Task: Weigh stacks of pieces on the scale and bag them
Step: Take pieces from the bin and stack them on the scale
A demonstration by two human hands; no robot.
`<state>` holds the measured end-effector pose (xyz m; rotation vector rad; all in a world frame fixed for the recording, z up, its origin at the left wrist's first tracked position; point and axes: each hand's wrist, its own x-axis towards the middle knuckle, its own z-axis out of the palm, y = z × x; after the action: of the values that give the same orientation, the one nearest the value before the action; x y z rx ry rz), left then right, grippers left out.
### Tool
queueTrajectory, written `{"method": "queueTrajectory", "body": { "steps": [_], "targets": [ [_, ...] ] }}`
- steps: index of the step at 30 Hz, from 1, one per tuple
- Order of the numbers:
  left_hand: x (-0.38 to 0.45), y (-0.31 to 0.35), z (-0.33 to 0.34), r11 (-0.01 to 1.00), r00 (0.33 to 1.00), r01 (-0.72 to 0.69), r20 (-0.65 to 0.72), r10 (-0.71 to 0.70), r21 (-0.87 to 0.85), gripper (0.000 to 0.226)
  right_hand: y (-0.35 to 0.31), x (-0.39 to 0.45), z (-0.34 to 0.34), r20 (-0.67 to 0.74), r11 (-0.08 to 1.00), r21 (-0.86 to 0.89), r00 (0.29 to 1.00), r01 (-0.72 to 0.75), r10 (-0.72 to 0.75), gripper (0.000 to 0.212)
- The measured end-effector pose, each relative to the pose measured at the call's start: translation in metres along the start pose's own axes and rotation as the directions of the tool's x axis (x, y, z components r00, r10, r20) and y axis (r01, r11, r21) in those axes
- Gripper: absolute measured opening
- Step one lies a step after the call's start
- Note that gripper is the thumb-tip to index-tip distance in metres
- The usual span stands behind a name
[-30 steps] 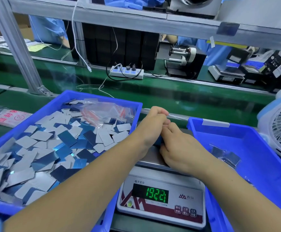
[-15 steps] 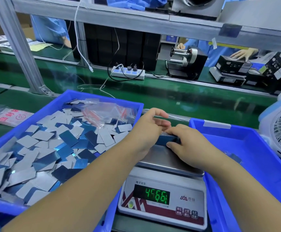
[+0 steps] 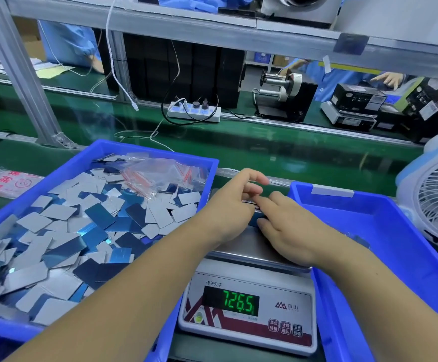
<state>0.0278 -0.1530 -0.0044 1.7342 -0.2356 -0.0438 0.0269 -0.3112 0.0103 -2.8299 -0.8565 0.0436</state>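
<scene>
Far left, on the green belt [image 3: 278,150]: a clear packet with red print [image 3: 2,182], lying flat.

Left blue bin [image 3: 150,152]: filled with loose rectangular pieces [image 3: 64,231], grey and mirror-blue faces mixed, overlapping at all angles. A heap of clear bags with red seal strips [image 3: 160,176] lies on the pieces at the bin's far right corner.

Left hand [image 3: 228,207]: reaches over the scale platform, fingers curled, thumb and fingertips pinching the left end of the stack of pieces [image 3: 256,216].

Stack of pieces: a short blue-edged pile, held between both hands over the far part of the steel platform; whether its underside touches the platform cannot be told.

Scale [image 3: 246,309]: stands between the two bins, green display reading 726.5, three buttons at lower right of its front.

Right hand [image 3: 288,231]: fingers bent around the right end of the stack, index finger laid along its top.

Right blue bin [image 3: 408,252]: a few pieces, barely visible, near its right wall.

Far right: white fan [image 3: 437,194], upright beside the bin.
</scene>
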Motion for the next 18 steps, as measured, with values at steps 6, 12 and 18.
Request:
{"method": "queueTrajectory", "body": {
  "steps": [6, 12, 18],
  "targets": [
    [-0.002, 0.002, 0.001, 0.998, 1.000, 0.003, -0.025, -0.005, -0.059, 0.063, 0.005, 0.000, -0.007, -0.088, 0.987, 0.149, 0.995, 0.063, -0.050, 0.037],
    [-0.003, 0.011, 0.003, 0.968, 0.997, 0.060, -0.025, -0.068, -0.243, 0.047, 0.008, 0.003, -0.006, -0.147, 0.980, 0.198, 0.989, 0.006, 0.024, 0.032],
    [-0.004, 0.011, 0.000, 0.975, 0.994, 0.085, 0.090, -0.067, -0.208, 0.057, 0.003, 0.003, -0.008, -0.139, 0.978, 0.206, 0.990, 0.013, 0.016, 0.028]
  ]
}}
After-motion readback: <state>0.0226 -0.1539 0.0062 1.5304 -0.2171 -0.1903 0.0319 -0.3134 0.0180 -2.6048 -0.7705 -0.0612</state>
